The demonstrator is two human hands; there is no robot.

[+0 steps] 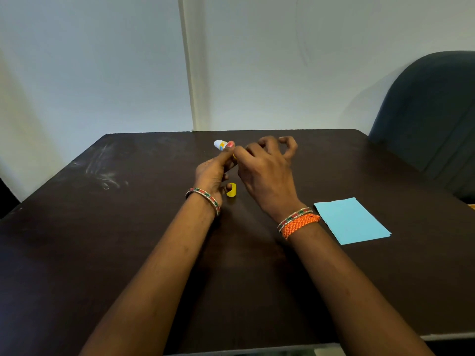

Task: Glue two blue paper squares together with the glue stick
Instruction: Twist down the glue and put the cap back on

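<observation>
My left hand point(214, 170) holds a small white glue stick point(220, 144) above the middle of the dark table point(102, 227), its white end pointing up and left. My right hand point(264, 168) pinches the stick's yellow lower end with thumb and forefinger, the other fingers spread. The yellow cap point(231, 190) sits on the table just below my left hand, off the stick. The blue paper point(352, 220) lies flat to the right, near my right wrist; it looks like a stack, with a second edge showing at its lower right.
A dark upholstered chair point(431, 111) stands at the table's far right corner. A pale wall runs behind the table's back edge. Chalky smudges point(102, 170) mark the table's left side.
</observation>
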